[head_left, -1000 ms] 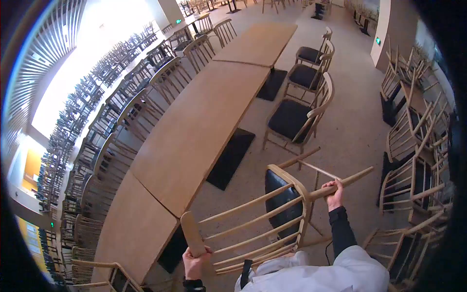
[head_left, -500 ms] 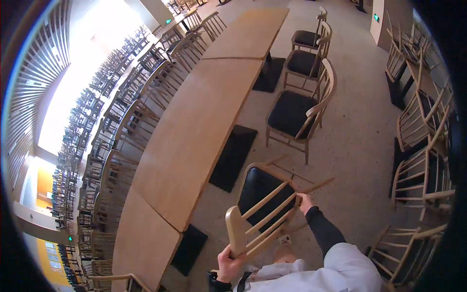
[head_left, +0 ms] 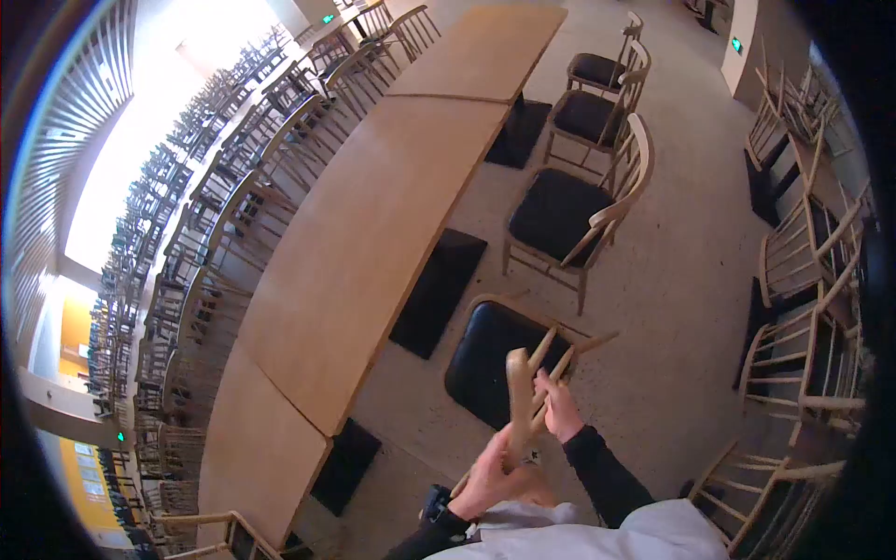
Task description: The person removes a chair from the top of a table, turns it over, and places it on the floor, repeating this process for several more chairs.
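A wooden chair with a black seat stands right in front of me, its backrest toward me. My left hand is wrapped round the near end of the chair's curved top rail. On the other side, my right hand grips the backrest spindles near the seat's right edge. The long wooden table lies to the left of this chair, apart from it. Just ahead, another black-seated chair stands beside the table.
Two more chairs line the table's right side farther off. Black table bases rest on the floor. Stacked chairs stand along the right. Rows of chairs fill the left, behind the table.
The held chair has turned, its top rail swinging to the right and its seat shifting slightly left. My left hand has moved right and up with the rail, and my right hand has moved slightly left and down.
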### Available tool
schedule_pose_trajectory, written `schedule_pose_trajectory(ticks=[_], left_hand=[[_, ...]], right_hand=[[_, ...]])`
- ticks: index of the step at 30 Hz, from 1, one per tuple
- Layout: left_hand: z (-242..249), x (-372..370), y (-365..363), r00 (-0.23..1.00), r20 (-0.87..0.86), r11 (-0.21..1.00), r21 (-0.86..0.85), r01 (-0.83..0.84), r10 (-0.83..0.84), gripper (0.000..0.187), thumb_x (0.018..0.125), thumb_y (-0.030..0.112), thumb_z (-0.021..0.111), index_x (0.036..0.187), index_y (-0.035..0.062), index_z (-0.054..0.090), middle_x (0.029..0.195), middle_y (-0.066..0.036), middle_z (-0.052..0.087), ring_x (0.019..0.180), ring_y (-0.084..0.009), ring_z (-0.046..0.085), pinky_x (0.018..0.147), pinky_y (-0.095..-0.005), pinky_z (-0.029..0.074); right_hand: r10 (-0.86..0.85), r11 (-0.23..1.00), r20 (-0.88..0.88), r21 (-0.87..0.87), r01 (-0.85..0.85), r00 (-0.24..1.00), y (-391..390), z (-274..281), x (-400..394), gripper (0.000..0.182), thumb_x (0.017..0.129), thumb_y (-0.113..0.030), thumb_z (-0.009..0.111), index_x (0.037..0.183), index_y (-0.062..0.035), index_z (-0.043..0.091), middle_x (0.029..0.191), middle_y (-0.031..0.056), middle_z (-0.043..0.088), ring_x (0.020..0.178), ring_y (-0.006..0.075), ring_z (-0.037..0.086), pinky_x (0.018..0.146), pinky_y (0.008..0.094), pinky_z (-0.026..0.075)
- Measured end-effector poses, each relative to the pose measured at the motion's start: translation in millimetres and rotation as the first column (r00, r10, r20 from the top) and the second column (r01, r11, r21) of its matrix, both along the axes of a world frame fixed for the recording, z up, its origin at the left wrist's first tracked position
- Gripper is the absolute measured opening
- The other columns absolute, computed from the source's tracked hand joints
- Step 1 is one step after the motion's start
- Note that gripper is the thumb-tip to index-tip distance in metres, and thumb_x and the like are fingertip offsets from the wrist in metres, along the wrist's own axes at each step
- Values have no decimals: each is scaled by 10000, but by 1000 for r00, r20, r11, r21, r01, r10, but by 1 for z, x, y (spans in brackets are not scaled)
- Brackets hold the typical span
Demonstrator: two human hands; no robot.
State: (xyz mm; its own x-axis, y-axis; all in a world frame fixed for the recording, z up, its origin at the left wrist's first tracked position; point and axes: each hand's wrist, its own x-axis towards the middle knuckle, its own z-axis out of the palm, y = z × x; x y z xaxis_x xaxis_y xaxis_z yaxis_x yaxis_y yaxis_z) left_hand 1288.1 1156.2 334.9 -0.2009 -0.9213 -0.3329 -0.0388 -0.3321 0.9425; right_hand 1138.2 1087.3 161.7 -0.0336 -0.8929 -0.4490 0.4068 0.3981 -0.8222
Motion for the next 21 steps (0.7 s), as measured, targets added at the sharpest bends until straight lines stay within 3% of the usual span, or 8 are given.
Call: schedule_pose_trajectory(ticks=[3,5,7,8,11,14,19,21], left_hand=[[-8,-1,13,975,76,978,-7,210,-209,658,766,143,663,1327,51,332,1199,-106,484,1136,-154,447,893,-291,412],[-11,19,19,755,449,817,-90,570,-478,687,749,233,691,1321,62,348,1238,-147,469,1185,-253,431,934,-353,396],[-22,58,34,451,553,628,179,757,-701,690,717,403,688,1276,93,426,1236,-134,484,1109,-312,480,920,-399,401],[-33,78,52,472,602,667,140,731,-644,623,703,449,659,1205,116,500,1040,-135,571,1016,-320,526,845,-411,425],[-40,111,86,710,498,864,222,452,-499,452,706,341,661,1089,112,584,1080,-87,587,960,-280,559,817,-371,458],[-69,112,105,682,711,938,-91,334,-174,377,677,141,632,1052,110,603,1073,-57,600,916,-272,570,800,-352,470],[-43,106,73,696,716,937,-210,280,-47,368,670,41,573,1030,106,613,1039,-45,611,886,-260,570,761,-353,484],[-26,98,59,658,750,933,-188,306,-65,366,688,60,566,1046,119,608,1034,-38,609,886,-253,569,749,-350,488]], right_hand=[[220,953,-145,-178,-244,965,8,-1,-31,286,893,-203,466,1043,37,510,1005,164,586,963,264,569,883,367,441],[333,908,-213,-191,-373,919,-1,-3,-43,242,884,-168,464,976,46,528,940,183,602,895,290,601,849,389,476],[26,953,351,275,-130,936,-13,31,-47,209,874,-149,460,895,44,540,936,199,604,867,323,609,853,438,483],[22,961,357,250,-118,934,-14,25,-53,191,868,-151,469,874,25,545,861,182,610,814,325,612,817,441,500],[-30,966,325,253,-56,945,-22,27,-65,212,892,-175,423,868,17,509,758,167,566,704,272,587,748,417,509],[9,960,273,268,-85,962,-37,20,-69,195,888,-207,442,843,-22,486,720,132,521,687,253,553,683,407,496],[20,957,367,263,-124,930,-85,7,-71,184,847,-242,512,869,-70,450,634,90,464,606,242,510,704,480,509],[81,956,310,246,-162,947,-94,29,-69,169,863,-219,495,885,-62,436,690,74,467,661,218,502,610,383,467]])
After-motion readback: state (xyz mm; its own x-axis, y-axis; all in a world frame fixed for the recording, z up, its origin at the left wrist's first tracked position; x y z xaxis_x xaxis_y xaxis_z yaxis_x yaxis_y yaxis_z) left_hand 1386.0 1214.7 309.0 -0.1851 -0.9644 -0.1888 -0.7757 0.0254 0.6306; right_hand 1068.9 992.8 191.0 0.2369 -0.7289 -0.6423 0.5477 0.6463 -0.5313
